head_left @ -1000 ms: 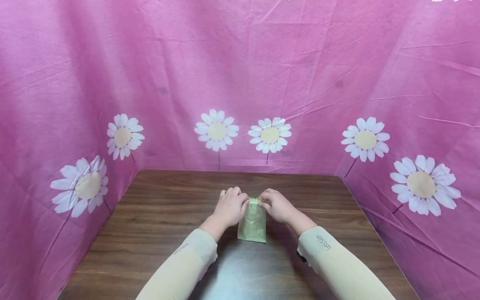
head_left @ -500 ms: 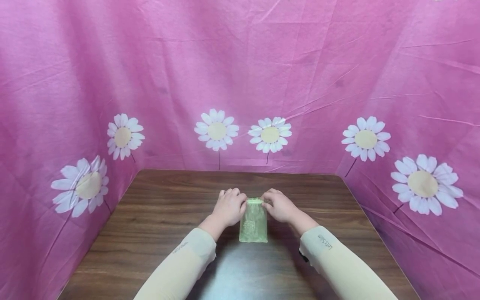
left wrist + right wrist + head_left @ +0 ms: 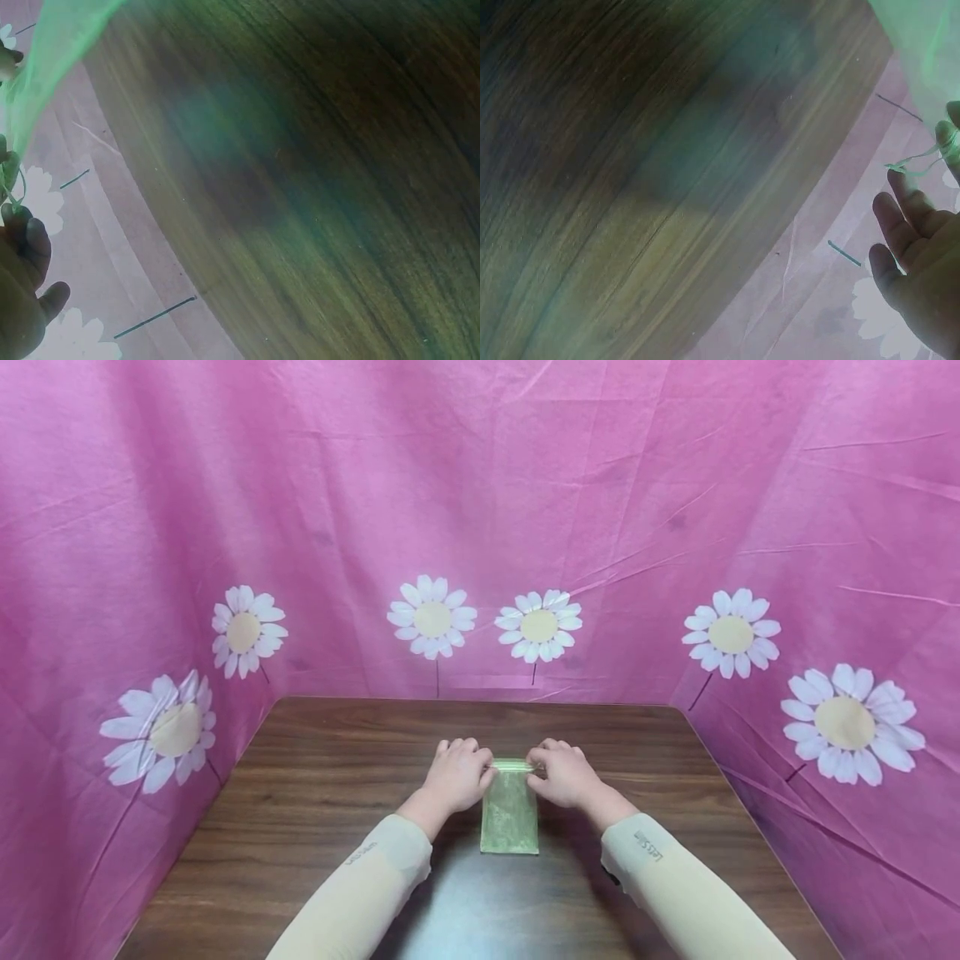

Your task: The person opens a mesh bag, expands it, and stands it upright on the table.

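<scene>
A sheer green drawstring pouch (image 3: 510, 814) hangs flat between my two hands in the head view, its gathered top edge uppermost. My left hand (image 3: 456, 775) pinches its top left corner between thumb and fingers. At the top right corner, my right hand (image 3: 564, 774) pinches it the same way. The right wrist view shows a thin drawstring (image 3: 915, 160) looping by the fingers of that hand. In the left wrist view, the pouch's sheer cloth (image 3: 71, 34) stretches above my left hand (image 3: 22, 277), where a thin green cord also shows. Nothing can be made out inside the pouch.
A brown wood-grain table (image 3: 337, 752) lies beneath both hands. Pink cloth (image 3: 480, 485) printed with white daisies walls in its back and both sides. Pale sleeves (image 3: 352, 893) cover both forearms.
My hands have drawn slightly apart, the right one moving a little to the right. Between them the pouch now hangs wider and flatter, its lower edge a bit lower in view.
</scene>
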A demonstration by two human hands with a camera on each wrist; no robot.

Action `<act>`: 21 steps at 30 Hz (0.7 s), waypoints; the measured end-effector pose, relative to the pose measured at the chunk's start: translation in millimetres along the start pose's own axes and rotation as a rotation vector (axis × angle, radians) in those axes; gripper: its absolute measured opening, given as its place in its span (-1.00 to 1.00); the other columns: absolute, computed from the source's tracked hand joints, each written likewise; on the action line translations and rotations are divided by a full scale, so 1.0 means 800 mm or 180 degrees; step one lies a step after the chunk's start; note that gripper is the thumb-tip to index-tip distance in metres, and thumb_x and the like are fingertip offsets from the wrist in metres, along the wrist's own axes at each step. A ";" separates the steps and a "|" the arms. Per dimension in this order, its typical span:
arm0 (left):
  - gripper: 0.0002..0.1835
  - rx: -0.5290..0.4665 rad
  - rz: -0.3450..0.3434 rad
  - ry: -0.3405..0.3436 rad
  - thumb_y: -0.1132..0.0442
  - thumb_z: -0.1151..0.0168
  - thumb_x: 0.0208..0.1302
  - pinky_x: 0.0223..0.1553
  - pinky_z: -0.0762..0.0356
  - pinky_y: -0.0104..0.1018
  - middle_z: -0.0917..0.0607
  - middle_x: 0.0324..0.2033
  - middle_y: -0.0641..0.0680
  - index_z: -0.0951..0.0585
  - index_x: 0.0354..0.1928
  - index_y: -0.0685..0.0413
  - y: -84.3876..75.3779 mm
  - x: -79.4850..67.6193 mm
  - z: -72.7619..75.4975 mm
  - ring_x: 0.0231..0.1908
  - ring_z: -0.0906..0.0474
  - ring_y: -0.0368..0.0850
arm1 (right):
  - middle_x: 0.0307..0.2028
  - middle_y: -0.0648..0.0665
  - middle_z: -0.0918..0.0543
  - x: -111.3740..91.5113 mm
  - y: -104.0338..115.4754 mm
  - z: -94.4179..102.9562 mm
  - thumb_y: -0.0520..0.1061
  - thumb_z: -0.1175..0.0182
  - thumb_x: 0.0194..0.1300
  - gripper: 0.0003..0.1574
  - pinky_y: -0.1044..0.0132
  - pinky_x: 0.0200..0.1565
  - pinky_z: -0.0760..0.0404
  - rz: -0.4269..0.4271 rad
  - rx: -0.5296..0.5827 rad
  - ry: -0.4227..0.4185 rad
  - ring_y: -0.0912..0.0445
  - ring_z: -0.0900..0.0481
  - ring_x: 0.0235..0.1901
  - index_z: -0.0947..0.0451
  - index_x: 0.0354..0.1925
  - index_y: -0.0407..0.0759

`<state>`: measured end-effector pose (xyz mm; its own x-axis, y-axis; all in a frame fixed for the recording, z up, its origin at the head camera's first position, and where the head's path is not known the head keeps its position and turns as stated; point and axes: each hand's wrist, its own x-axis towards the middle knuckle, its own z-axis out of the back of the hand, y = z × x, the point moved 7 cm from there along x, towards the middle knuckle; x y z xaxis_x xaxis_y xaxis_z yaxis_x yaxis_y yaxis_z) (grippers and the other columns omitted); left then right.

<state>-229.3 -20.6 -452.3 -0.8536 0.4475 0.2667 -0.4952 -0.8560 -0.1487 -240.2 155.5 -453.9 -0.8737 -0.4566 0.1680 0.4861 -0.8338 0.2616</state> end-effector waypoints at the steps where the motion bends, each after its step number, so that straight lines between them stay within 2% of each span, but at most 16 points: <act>1: -0.74 0.0000 0.0001 0.0038 -0.08 -0.16 0.54 -0.07 -0.34 -0.09 -0.60 -0.21 -0.08 -0.73 -0.05 -0.17 0.000 0.000 -0.002 -0.17 -0.51 -0.05 | -0.10 -0.09 -0.63 0.000 0.000 -0.001 -0.01 -0.31 0.28 -0.80 -0.07 -0.07 -0.45 -0.0008 -0.0052 -0.0004 -0.07 -0.54 -0.13 -0.70 -0.14 0.00; 3: -0.74 -0.0039 0.0005 0.0072 -0.09 -0.15 0.55 -0.08 -0.33 -0.09 -0.59 -0.23 -0.08 -0.72 -0.05 -0.17 0.001 0.001 -0.005 -0.17 -0.51 -0.05 | -0.10 -0.09 -0.64 0.000 0.000 -0.003 0.01 -0.28 0.34 -0.80 -0.08 -0.05 -0.45 -0.0021 -0.0069 0.0001 -0.08 -0.55 -0.11 -0.71 -0.13 0.00; 5: -0.74 -0.0090 0.0016 0.0092 -0.08 -0.14 0.57 -0.09 -0.34 -0.09 -0.60 -0.23 -0.08 -0.73 -0.06 -0.17 0.002 0.001 -0.007 -0.17 -0.51 -0.06 | -0.11 -0.08 -0.66 -0.001 0.000 -0.005 -0.01 -0.26 0.40 -0.83 -0.10 -0.05 -0.48 -0.0015 0.0061 -0.0002 -0.08 -0.58 -0.10 -0.72 -0.14 -0.01; 11: -0.78 -0.0496 0.0047 0.0027 0.01 -0.17 0.57 -0.05 -0.44 -0.03 -0.67 -0.17 -0.05 -0.73 -0.12 -0.11 0.002 0.003 -0.004 -0.09 -0.59 -0.02 | -0.29 0.00 -0.66 0.001 -0.006 -0.007 -0.20 -0.29 0.45 -0.91 0.08 -0.14 -0.62 -0.0092 0.0917 -0.0036 0.11 -0.60 -0.28 -0.71 -0.26 -0.11; 14: -0.82 -0.0748 0.0122 0.0003 0.04 -0.22 0.52 0.00 -0.47 0.01 -0.71 -0.17 -0.05 -0.71 -0.15 -0.07 0.002 0.003 0.000 -0.05 -0.64 0.00 | -0.32 0.01 -0.67 0.003 -0.010 -0.007 -0.25 -0.31 0.43 -0.92 0.17 -0.21 -0.63 -0.0183 0.1186 -0.0037 0.18 -0.56 -0.35 -0.71 -0.26 -0.15; 17: -0.86 -0.1000 0.0202 -0.0027 0.08 -0.28 0.48 -0.01 -0.51 0.00 -0.73 -0.23 -0.06 -0.70 -0.16 -0.05 0.004 0.003 0.001 -0.14 -0.67 -0.04 | -0.33 0.02 -0.69 0.004 -0.012 -0.008 -0.25 -0.33 0.43 -0.96 0.22 -0.23 -0.61 -0.0239 0.1315 -0.0018 0.20 -0.55 -0.37 -0.71 -0.23 -0.18; 21: -0.88 -0.1370 0.0354 -0.0076 0.12 -0.35 0.44 -0.15 -0.58 -0.08 -0.73 -0.33 -0.06 -0.66 -0.11 -0.03 0.007 0.001 0.000 -0.35 -0.61 -0.11 | -0.33 0.02 -0.70 0.004 -0.010 -0.007 -0.25 -0.36 0.41 -0.95 0.24 -0.24 -0.61 -0.0248 0.1503 -0.0072 0.19 -0.57 -0.36 -0.70 -0.22 -0.24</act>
<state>-232.8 -25.3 -452.6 -0.9040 0.3483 0.2478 -0.4271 -0.7105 -0.5592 -247.0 159.3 -460.5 -0.9098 -0.3870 0.1499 0.3798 -0.6307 0.6767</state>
